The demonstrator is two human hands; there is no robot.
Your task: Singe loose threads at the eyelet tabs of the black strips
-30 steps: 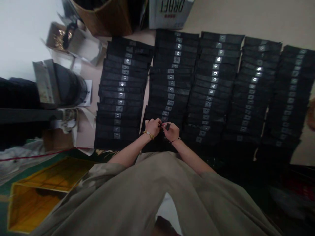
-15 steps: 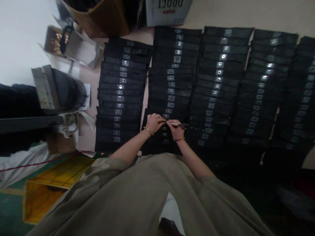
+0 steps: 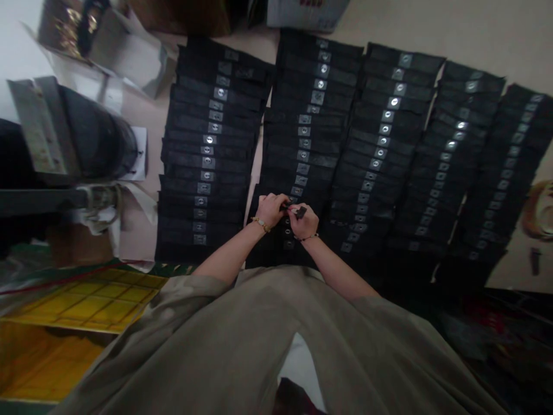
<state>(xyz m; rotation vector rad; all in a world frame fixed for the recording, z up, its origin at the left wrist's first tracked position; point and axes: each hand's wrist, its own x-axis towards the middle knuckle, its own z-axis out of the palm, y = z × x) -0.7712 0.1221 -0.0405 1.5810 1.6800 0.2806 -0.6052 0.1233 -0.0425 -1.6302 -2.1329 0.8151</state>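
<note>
Overlapping black flat pieces [image 3: 233,199], seemingly fabric, lie in long columns, each with a small grey patch bearing a pale oval mark. Over the second column from the left, my left hand [image 3: 271,210] pinches a dark bit of one black piece at its patch. Close beside it, fingertips nearly meeting, my right hand [image 3: 306,223] is closed around a slim light-coloured tool with a dark end [image 3: 301,212]. The tool's tip and its exact kind are hidden by my fingers.
Cardboard boxes [image 3: 185,17] and a white printed carton [image 3: 306,14] stand at the back. A small box with gold-coloured bits [image 3: 64,29] and dark machinery [image 3: 95,135] are at left. Yellow crates [image 3: 90,305] sit lower left; a tape-like roll [image 3: 542,210] lies far right.
The view has shifted, bringing the far-right roll into sight. My hands have come closer together, and the right hand's tool has tilted, its dark end now nearer the fingers.
</note>
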